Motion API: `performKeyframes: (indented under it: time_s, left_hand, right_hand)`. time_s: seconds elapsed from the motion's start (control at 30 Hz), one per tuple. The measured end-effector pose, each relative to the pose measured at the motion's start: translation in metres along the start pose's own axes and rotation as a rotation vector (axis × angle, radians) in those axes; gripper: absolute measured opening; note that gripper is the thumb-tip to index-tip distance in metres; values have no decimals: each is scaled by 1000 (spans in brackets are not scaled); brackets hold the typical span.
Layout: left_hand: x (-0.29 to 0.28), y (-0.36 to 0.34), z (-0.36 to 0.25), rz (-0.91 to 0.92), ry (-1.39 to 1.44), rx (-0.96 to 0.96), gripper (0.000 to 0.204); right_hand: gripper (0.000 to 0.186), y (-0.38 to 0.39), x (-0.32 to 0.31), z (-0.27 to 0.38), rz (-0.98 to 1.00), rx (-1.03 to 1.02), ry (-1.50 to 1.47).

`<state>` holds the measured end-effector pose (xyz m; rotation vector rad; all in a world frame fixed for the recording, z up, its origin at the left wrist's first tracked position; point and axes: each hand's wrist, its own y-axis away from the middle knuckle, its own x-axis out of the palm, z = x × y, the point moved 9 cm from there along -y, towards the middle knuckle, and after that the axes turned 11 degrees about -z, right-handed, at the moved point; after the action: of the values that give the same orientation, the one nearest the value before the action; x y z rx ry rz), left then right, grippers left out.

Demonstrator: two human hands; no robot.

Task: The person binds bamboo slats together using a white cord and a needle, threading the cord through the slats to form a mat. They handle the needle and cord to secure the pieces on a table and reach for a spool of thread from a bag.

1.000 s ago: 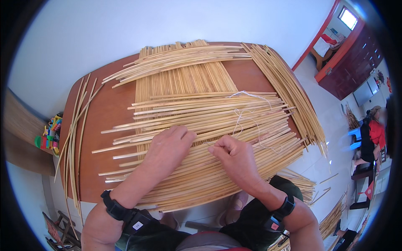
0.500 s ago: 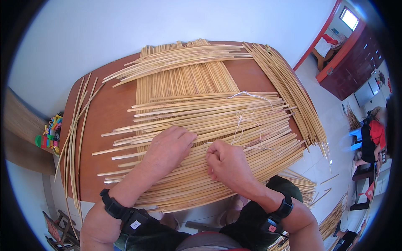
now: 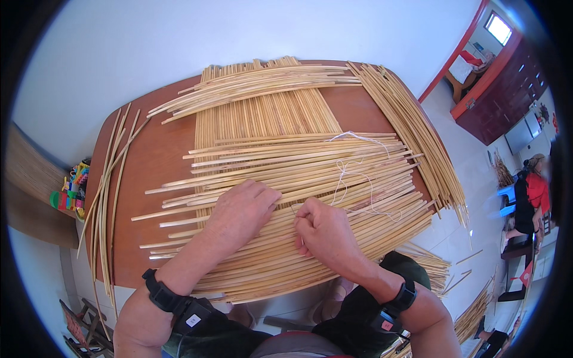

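Long straw-coloured stalks (image 3: 274, 262) lie side by side in a wide layer before me, running left to right past the near table edge. My left hand (image 3: 242, 209) rests on them with its fingers curled down, the fingertips hidden. Just to its right, my right hand (image 3: 325, 232) is closed in a pinch, thumb against forefinger. A thin white string (image 3: 371, 185) loops loosely over the stalks beside and beyond my right hand; a short bit shows between the hands and runs to the pinched fingers.
On the brown table (image 3: 155, 149), a crosswise stalk mat (image 3: 268, 113) carries another bundle (image 3: 256, 89). More stalks lie at the right edge (image 3: 412, 131) and left edge (image 3: 110, 197). Cut stalks (image 3: 471, 310) are on the floor at right. A person (image 3: 534, 194) sits far right.
Both hands keep almost the same place and grip. The stalks and string show no clear movement.
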<state>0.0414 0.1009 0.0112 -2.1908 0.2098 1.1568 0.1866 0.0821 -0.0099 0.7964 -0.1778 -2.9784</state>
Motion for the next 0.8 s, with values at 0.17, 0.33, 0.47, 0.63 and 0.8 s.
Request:
performKeyframes:
  time_s: [0.17,0.33,0.47,0.63,0.8]
  left_hand:
    - [0,0,0,-2,-7,-2,23]
    - [0,0,2,-5,14,-15,23]
    - [0,0,2,-6,14,-18,22]
    - [0,0,1,-8,16,-16,22]
    - [-1,0,1,-17,18,-11,22]
  right_hand:
    - [13,0,1,-3,12,47,-33]
    - [13,0,0,0,9,19,-17]
    - [13,0,2,-2,29,55,-40]
    - [13,0,1,-1,23,29,-13]
    - [13,-1,1,0,9,11,-18]
